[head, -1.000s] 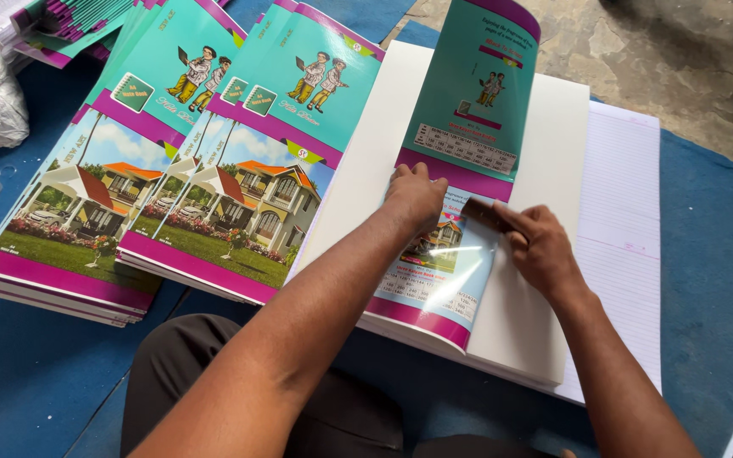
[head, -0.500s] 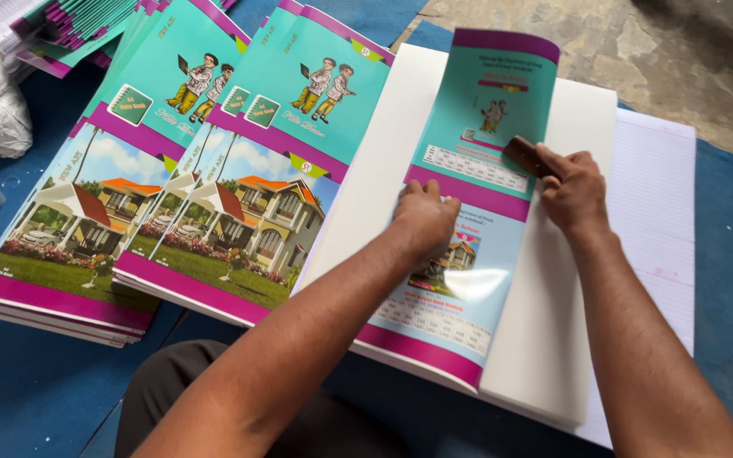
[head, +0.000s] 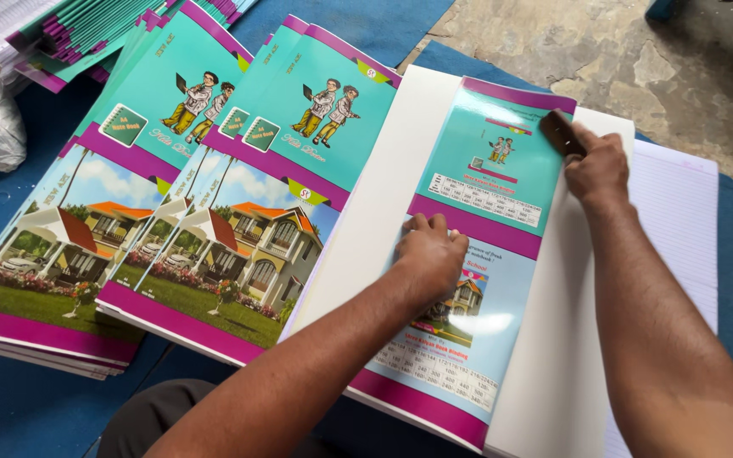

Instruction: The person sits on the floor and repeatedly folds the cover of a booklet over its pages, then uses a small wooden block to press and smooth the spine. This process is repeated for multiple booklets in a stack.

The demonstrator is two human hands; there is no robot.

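Head view: glossy cover sheet (head: 477, 254) lies on white paper stack (head: 553, 373), right of printed cover piles (head: 214, 220). Left hand (head: 428, 254) – fingers curled, pressing sheet flat. Right hand (head: 594, 165) – fingers closed around dark rubbing block (head: 558, 133) at far edge. Step judged: smoothing cover; next calls for even pressure.

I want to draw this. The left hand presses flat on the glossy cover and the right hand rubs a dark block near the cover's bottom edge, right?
Almost. The head view shows the right hand rubbing the dark block near the cover's top edge, not the bottom. The left hand does press flat.
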